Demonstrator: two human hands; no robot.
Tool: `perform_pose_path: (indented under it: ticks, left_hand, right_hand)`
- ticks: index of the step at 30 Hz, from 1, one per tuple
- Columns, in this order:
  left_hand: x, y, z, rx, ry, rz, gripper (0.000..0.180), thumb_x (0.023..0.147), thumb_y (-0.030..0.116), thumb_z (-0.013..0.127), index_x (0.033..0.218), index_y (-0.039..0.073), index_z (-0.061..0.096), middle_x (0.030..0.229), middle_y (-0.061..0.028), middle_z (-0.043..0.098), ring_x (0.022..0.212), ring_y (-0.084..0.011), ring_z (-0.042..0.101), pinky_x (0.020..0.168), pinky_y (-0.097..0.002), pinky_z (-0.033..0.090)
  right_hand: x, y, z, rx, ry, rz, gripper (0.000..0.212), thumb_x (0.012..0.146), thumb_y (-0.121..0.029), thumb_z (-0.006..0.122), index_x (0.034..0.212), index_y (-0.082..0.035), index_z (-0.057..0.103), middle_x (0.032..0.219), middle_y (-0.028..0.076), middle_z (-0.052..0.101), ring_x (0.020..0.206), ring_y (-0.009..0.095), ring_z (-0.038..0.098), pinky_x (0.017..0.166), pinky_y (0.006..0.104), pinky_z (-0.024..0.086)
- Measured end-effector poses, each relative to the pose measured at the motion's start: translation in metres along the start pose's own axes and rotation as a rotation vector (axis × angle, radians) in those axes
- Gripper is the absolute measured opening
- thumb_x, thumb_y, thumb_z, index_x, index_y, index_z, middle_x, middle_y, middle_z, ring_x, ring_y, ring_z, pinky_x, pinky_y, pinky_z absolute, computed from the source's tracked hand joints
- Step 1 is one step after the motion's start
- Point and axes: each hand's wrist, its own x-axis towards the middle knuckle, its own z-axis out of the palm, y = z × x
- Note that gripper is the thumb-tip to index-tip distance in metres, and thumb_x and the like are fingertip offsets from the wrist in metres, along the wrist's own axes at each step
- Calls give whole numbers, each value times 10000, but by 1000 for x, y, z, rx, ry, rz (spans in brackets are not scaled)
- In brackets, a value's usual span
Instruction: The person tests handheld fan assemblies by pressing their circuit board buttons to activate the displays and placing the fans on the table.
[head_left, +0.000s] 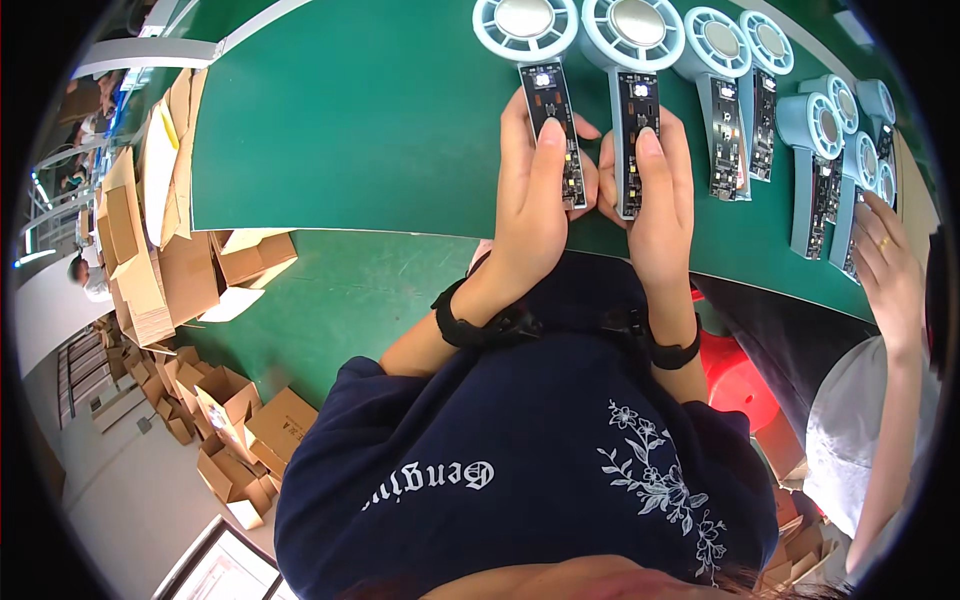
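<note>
My left hand (537,190) is wrapped round the handle of a light-blue handheld fan (527,28), its thumb lying on the exposed black circuit board. A second fan (634,35) of the same kind is gripped in my right hand (657,185), with that thumb also on the board. Both fans have round spoked heads with silver centres, pointing away from me. Small lights glow near the top of each board. The two handles are side by side above the green table (350,130), a narrow gap between them.
To the right stand two more open-handled fans (719,45), then a further group of fans (812,125). A co-worker's hand (888,255) touches that group. Opened cardboard boxes (185,275) are at the left table end. A red stool (735,380) is beside me.
</note>
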Motion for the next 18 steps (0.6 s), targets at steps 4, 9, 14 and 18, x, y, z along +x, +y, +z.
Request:
perform_pose_path:
  ticks: [4, 9, 14, 18]
  left_hand:
    - [0, 0, -1, 20, -4, 15, 388, 1002, 237, 307, 1316, 20, 241, 999, -71, 484, 565, -55, 475, 426, -176, 350]
    - [1, 0, -3, 16, -30, 19, 390, 1002, 240, 310, 1316, 21, 239, 1006, -76, 484, 558, -60, 474, 425, -180, 358]
    - [1, 1, 0, 11, -35, 30, 392, 1001, 243, 317, 1314, 21, 238, 1014, -84, 486, 556, -69, 480, 423, -186, 368]
    - [1, 1, 0, 27, -14, 20, 394, 1000, 244, 321, 1312, 18, 239, 1016, -92, 491, 559, -76, 487, 422, -192, 378]
  right_hand:
    - [0, -2, 0, -2, 3, 2, 318, 988, -219, 328, 1215, -3, 385, 804, 40, 510, 538, 44, 421, 414, 173, 298]
    - [-2, 1, -2, -14, -6, -21, 318, 989, -217, 329, 1218, -1, 374, 811, 43, 508, 558, 46, 430, 436, 178, 313]
    - [-2, -2, -3, -14, -8, 0, 314, 991, -219, 326, 1215, -4, 369, 809, 45, 506, 560, 49, 433, 442, 180, 317]
    - [-1, -1, -4, -18, -18, 4, 314, 992, -222, 324, 1214, -4, 366, 802, 46, 506, 555, 52, 434, 439, 181, 318]
